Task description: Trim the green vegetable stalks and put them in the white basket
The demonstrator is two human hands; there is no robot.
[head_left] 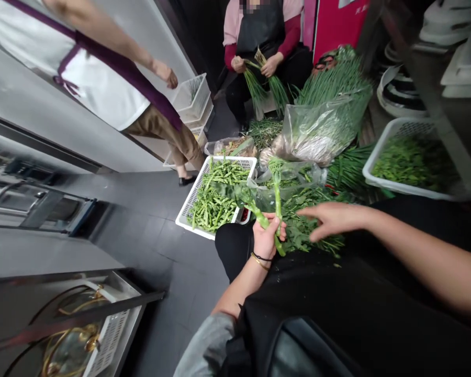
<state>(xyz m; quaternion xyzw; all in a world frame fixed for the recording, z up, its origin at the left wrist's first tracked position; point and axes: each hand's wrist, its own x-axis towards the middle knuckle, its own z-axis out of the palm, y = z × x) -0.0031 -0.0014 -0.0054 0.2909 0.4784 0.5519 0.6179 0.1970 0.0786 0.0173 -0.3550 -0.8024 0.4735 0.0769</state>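
Note:
My left hand point(266, 236) is closed round two thick green vegetable stalks point(278, 196), whose leafy tops point up and away from me. To its right, my right hand point(335, 217) is stretched out with fingers apart and nothing in them. It hovers at a pile of loose leafy greens point(298, 225) by my lap; whether it touches them I cannot tell. Just beyond my left hand stands a white slotted basket point(185, 213) filled with cut green stems point(215, 201). A clear plastic bag point(265, 196) with greens lies behind the stalks.
Ahead, a seated person point(261, 39) holds bunches of thin green stems. A large bag of long greens point(317, 131) stands nearby. Another person point(113, 78) stands at left beside stacked white baskets point(192, 99). At right is a white basket of leaves point(410, 162); lower left, a metal rack point(129, 309).

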